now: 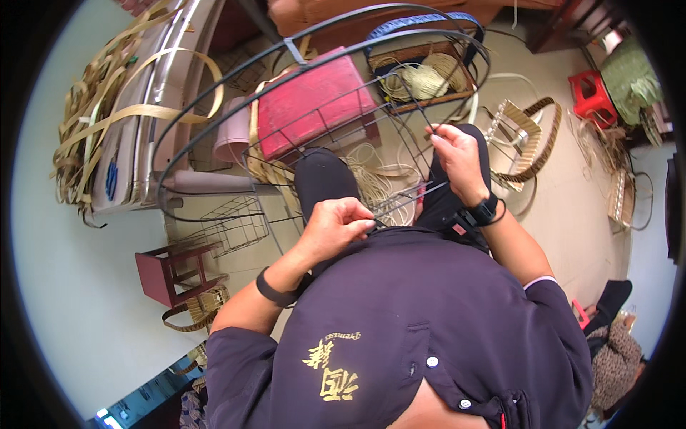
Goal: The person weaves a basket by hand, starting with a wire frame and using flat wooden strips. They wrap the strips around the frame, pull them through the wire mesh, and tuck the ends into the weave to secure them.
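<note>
Black wire makes up the basket point(319, 111), an open grid with long, thicker hoops point(304, 67) bowing over it, across the upper centre of the view and above the wearer's knees. Its bare mesh shows the things behind. At centre, the left hand point(339, 225) closes in a pinch near the basket's lower edge; I cannot tell what is between the fingertips. Right of centre, the right hand point(459, 161) pinches a thin dark wire between thumb and fingertips, the other fingers curled.

Behind the mesh stands a red block-shaped stool point(321, 79), its paint worn. Cream cord point(379, 179) lies in loose loops between the knees; more is wound in soft balls point(425, 82) inside a brown tray point(396, 109) at upper centre right. Flat tan straps point(89, 121) spill in springy curls over a grey table point(128, 161) at upper left, beside blue scissors point(111, 179).

The hoops reach from near the table's edge at left to above the tray at right. A pink bin point(232, 132) stands close behind their left part. Pale floor point(564, 214) spreads at right, below a part-woven basket point(525, 132) with a brown band.
</note>
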Available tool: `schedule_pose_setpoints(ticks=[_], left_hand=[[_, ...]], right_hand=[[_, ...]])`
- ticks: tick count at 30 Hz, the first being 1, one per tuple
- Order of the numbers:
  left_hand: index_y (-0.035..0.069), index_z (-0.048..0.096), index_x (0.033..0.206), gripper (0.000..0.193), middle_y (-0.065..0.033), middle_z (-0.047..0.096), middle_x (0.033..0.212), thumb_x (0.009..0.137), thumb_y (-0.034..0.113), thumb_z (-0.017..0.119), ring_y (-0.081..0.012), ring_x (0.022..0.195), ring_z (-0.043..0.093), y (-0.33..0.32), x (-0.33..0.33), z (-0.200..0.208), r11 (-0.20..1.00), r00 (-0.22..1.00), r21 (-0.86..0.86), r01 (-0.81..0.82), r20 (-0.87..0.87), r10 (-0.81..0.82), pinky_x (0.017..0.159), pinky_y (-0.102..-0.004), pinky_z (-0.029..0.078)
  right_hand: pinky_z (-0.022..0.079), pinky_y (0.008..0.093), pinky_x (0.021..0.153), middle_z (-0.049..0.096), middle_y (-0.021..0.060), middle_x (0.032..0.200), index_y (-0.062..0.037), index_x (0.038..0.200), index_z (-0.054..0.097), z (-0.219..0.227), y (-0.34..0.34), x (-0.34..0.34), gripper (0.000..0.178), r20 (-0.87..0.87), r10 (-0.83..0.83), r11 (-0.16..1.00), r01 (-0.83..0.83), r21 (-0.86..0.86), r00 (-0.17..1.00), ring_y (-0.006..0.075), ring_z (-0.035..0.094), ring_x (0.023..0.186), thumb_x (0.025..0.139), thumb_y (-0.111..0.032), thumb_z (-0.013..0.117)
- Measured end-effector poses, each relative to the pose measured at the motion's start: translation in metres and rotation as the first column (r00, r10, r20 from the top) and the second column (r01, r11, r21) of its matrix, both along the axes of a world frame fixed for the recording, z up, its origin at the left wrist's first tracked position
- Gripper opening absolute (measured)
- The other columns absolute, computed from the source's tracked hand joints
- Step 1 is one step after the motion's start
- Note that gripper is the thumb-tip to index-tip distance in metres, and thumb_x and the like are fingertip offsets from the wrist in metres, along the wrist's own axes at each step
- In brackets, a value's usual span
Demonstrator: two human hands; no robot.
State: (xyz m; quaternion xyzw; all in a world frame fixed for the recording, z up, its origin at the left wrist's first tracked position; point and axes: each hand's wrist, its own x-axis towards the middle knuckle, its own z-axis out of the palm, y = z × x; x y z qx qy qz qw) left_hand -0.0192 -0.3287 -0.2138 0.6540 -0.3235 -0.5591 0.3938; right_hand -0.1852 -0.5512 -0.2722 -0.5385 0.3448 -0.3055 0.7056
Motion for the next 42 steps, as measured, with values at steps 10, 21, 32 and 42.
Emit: schedule_pose_setpoints(ticks=[10, 21, 32, 42], left_hand=[[0.005, 0.061, 0.088, 0.015, -0.0027, 0.064, 0.068, 0.097, 0.018, 0.059, -0.0069, 0.053, 0.058, -0.012, 0.015, -0.005, 0.953, 0.973, 0.281, 0.112, -0.227, -0.048, 0.044, -0.0188, 0.045], [0.001, 0.060, 0.082, 0.018, -0.0014, 0.064, 0.066, 0.092, 0.015, 0.066, -0.0064, 0.061, 0.061, -0.006, 0.018, 0.007, 0.991, 0.898, -0.137, -0.011, 0.434, 0.070, 0.056, -0.0228, 0.048], [0.002, 0.063, 0.086, 0.010, -0.0015, 0.066, 0.076, 0.091, 0.010, 0.065, -0.0075, 0.066, 0.064, 0.078, 0.127, 0.080, 0.986, 0.983, 0.047, 0.159, -0.103, -0.153, 0.060, -0.0221, 0.052], [0.007, 0.073, 0.087, 0.016, -0.0175, 0.069, 0.085, 0.084, 0.020, 0.065, -0.0341, 0.084, 0.068, -0.007, 0.207, -0.046, 0.947, 0.301, -0.232, -0.222, 0.908, 0.292, 0.076, -0.0430, 0.053]], right_hand=[[0.022, 0.0170, 0.047, 0.049, -0.0108, 0.071, 0.0025, 0.112, 0.064, 0.022, 0.009, 0.003, 0.021, 0.004, 0.015, 0.999, -0.015, 0.035, 1.000, -0.0022, 0.032, 0.054, 0.093, -0.003, 0.057], [0.020, 0.0176, 0.041, 0.044, -0.0124, 0.063, -0.0010, 0.110, 0.064, 0.018, 0.003, -0.008, 0.018, 0.016, 0.001, 0.990, -0.003, 0.142, 1.000, -0.0022, 0.029, 0.046, 0.093, -0.006, 0.058], [0.023, 0.0193, 0.037, 0.030, -0.0095, 0.053, -0.0009, 0.121, 0.054, 0.062, -0.041, -0.080, 0.025, 0.112, -0.066, 0.978, 0.042, 0.205, 0.992, 0.0019, 0.024, 0.037, 0.098, -0.010, 0.052], [0.023, 0.0178, 0.037, 0.032, -0.0071, 0.057, 0.0025, 0.129, 0.050, 0.116, -0.066, -0.139, 0.032, 0.113, -0.247, 0.968, 0.250, -0.008, 0.962, 0.0023, 0.027, 0.039, 0.100, -0.010, 0.050]])
